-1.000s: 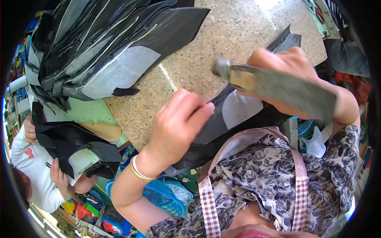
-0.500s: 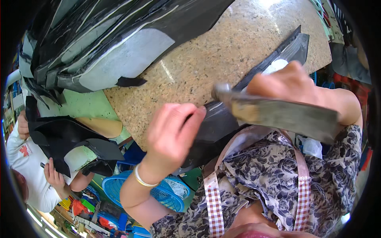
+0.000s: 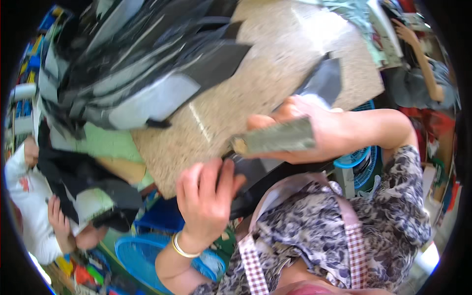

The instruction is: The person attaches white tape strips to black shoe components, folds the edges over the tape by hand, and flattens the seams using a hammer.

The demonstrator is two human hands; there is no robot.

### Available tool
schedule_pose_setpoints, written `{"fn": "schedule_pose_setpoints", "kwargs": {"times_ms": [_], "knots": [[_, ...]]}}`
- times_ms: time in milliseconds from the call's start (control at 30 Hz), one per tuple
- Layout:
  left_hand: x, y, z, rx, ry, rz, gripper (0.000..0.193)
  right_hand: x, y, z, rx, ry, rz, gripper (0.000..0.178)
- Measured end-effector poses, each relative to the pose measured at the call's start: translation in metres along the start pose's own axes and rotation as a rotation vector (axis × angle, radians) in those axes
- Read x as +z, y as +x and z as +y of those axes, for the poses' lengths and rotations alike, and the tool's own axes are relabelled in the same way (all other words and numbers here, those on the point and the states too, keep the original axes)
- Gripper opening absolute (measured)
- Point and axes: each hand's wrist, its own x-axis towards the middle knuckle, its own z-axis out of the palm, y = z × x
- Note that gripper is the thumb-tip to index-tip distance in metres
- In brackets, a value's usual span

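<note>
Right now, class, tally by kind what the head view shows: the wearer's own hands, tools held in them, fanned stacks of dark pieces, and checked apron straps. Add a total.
Own hands: 2 (left hand, right hand)
Held tools: 1 (blurred grey tool)
Fanned stacks of dark pieces: 1
Checked apron straps: 2
Total: 6

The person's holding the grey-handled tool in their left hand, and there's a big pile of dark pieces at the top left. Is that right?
Not quite: the head view shows the grey-handled tool in the right hand. The big pile of dark pieces is at the top left.
</note>
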Motion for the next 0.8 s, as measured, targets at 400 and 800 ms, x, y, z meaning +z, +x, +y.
{"fn": "schedule_pose_setpoints", "kwargs": {"times_ms": [400, 800], "knots": [[-0.012, 0.021, -0.025, 0.162, -0.252, -0.406, 0.065, -0.035, -0.06, 0.153, 0.625, -0.377, 0.698, 0.031], [-0.01, 0.048, 0.005, -0.19, -1.333, -0.468, 0.059, -0.062, -0.063, 0.125, 0.454, 0.492, 0.918, 0.02]]}}
